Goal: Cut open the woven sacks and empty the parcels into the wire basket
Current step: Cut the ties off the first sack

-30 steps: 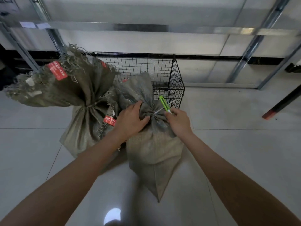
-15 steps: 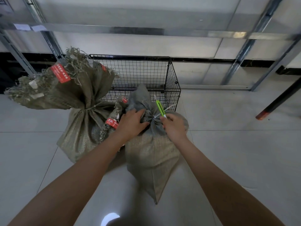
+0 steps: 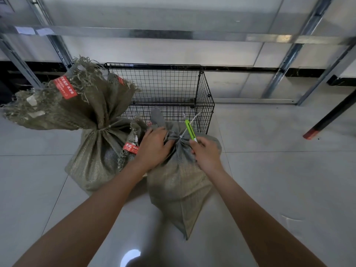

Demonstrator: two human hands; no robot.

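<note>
Now the left hand point(image 3: 154, 149), clamped on the centre sack point(image 3: 179, 185), has dragged its neck lower. The right hand point(image 3: 207, 153) pinches a green cutter point(image 3: 190, 131) at the seemingly uncut tie point(image 3: 193, 120).

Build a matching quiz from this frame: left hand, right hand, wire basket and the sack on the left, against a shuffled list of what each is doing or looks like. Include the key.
Things
1. left hand
2. right hand
3. wire basket
4. left sack

States
A. holds the green knife
B. black mesh, stands behind both sacks
C. grips the gathered neck of the near sack
D. tied shut, frayed top, red label

Pairs: 1-C, 2-A, 3-B, 4-D
</note>
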